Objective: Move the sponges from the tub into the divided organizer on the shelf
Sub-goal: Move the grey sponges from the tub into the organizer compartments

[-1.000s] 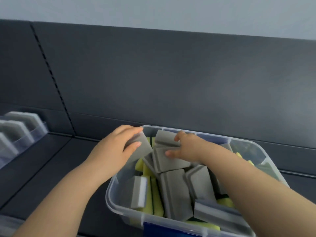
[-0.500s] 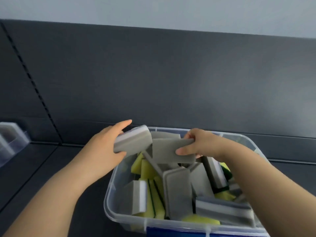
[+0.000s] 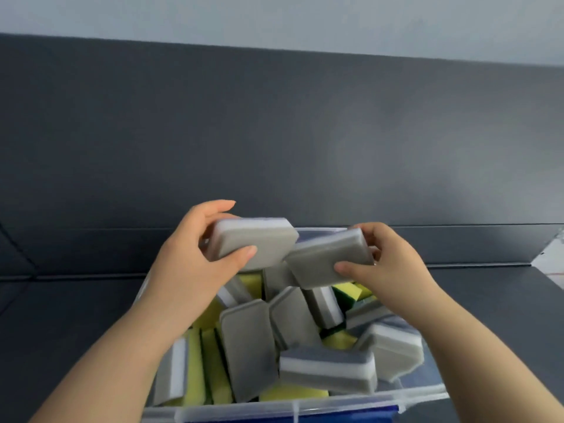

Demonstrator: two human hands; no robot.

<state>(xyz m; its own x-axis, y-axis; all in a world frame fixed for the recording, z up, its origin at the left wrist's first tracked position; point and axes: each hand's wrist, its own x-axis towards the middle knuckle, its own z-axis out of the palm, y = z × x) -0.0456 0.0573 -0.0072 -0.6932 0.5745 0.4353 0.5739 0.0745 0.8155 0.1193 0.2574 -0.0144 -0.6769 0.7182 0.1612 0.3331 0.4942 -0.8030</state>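
Sponges [image 3: 247, 346] lie jumbled in the clear plastic tub [image 3: 335, 403] on the dark shelf [image 3: 61, 315]: soft, round-cornered blocks, some gray with a white layer, some yellow with a green backing. Compared with half a second ago, you have raised two of them higher, above the far rim. Your left hand [image 3: 189, 264] grips one gray sponge [image 3: 259, 239] between thumb and fingers, and your right hand [image 3: 390, 267] pinches the other gray sponge [image 3: 329, 257]; their corners now meet, touching or overlapping, it is hard to say which. Your forearms hide the tub's side walls, and the frame's bottom edge cuts off its near wall.
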